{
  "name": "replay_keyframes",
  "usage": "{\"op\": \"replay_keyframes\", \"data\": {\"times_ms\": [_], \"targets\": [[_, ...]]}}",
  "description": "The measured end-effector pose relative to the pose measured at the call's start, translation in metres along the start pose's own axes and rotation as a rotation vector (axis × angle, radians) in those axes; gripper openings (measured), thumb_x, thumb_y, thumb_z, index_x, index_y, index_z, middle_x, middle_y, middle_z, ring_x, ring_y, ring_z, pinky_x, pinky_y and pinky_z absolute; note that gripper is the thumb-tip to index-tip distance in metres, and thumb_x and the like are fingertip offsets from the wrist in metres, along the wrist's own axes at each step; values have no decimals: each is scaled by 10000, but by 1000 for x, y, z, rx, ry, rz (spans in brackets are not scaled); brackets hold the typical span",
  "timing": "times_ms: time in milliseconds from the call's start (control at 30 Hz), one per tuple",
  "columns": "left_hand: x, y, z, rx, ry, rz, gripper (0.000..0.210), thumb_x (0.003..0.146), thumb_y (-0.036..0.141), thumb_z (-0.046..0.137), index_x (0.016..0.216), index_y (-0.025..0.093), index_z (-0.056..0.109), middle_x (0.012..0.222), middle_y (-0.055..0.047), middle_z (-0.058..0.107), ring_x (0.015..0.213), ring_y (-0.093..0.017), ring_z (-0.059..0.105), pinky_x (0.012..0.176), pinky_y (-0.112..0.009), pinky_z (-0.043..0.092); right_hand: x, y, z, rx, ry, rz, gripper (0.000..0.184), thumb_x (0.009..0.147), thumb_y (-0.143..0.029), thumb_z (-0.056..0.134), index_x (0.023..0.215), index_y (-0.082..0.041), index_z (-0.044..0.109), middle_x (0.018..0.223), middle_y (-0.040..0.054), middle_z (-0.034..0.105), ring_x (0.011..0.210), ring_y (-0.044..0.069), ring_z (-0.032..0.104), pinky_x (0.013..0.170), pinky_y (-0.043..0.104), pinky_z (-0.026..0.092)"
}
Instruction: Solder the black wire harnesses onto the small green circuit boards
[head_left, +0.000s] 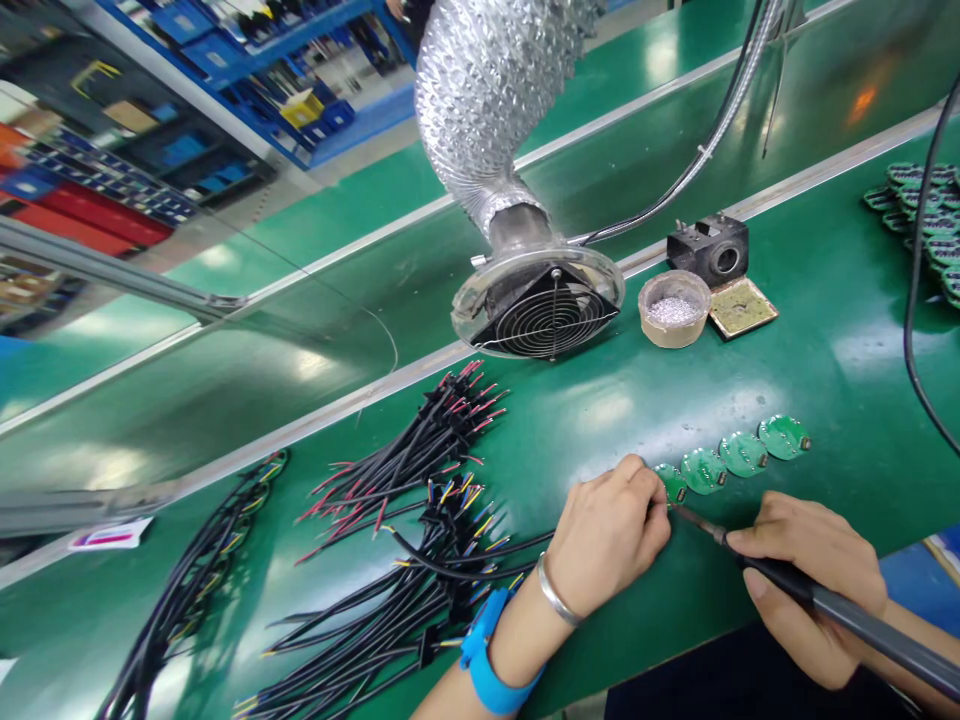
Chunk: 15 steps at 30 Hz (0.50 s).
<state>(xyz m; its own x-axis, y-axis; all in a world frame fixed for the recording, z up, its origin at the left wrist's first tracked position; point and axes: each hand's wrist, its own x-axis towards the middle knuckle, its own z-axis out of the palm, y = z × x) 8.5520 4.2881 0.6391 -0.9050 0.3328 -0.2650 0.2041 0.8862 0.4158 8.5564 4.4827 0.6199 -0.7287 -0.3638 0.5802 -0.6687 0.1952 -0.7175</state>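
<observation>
My right hand (817, 580) is closed around the dark handle of a soldering iron (862, 625). The iron's tip reaches the edge of the leftmost round green circuit board (670, 484), beside my left fingertips. My left hand (611, 525) is closed in a pinch at that board. A black cable (517, 547) runs from the left into this hand, and its gripped end is hidden by the fingers. More round boards (742, 454) lie in a slanting row to the right of the first. A silver bangle and a blue wristband circle my left wrist.
A fume extractor hood (540, 300) hangs ahead on a foil duct. Behind the boards stand a tub of silvery bits (673, 310), a sponge tray (742, 306) and a black iron holder (709, 250). Bundled cables (420, 450) lie left; stacked boards (930, 225) sit far right.
</observation>
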Motion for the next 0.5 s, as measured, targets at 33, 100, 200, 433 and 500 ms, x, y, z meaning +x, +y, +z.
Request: {"op": "replay_keyframes", "data": {"times_ms": [33, 100, 200, 433, 500], "targets": [[0, 0, 0, -1, 4, -4, 95, 833, 218, 455, 842, 220, 549, 855, 10, 568, 677, -141, 541, 635, -272, 427, -2, 0, 0, -12, -4, -20, 228, 737, -60, 454, 905, -135, 588, 591, 11, 514, 493, 113, 446, 454, 269, 359], [0, 1, 0, -2, 13, -7, 96, 829, 215, 456, 838, 219, 551, 853, 10, 570, 671, -138, 538, 631, -270, 421, -5, 0, -1, -38, -24, -47, 234, 726, -56, 459, 908, -126, 588, 603, 18, 526, 510, 121, 464, 469, 277, 376], [-1, 0, 1, -1, 21, -5, 100, 827, 215, 456, 836, 219, 555, 845, 10, 573, 669, -136, 539, 626, -267, 417, -8, -1, -3, -45, -16, -45, 232, 719, -49, 463, 900, -125, 588, 618, 20, 541, 523, 125, 491, 487, 283, 401], [1, 0, 1, 21, 32, 0, 109, 824, 213, 449, 835, 219, 557, 847, 6, 579, 663, -145, 553, 618, -272, 441, -2, 3, -19, -18, 24, -8, 276, 742, -51, 483, 972, -143, 603, 633, 19, 551, 556, 137, 540, 500, 296, 438], [1, 0, 3, 36, 40, 3, 103, 817, 220, 460, 846, 220, 559, 852, 4, 584, 679, -153, 568, 621, -275, 456, 10, 11, -30, -83, 26, -48, 269, 764, -53, 523, 993, -148, 627, 659, 32, 578, 572, 125, 553, 508, 283, 442]]}}
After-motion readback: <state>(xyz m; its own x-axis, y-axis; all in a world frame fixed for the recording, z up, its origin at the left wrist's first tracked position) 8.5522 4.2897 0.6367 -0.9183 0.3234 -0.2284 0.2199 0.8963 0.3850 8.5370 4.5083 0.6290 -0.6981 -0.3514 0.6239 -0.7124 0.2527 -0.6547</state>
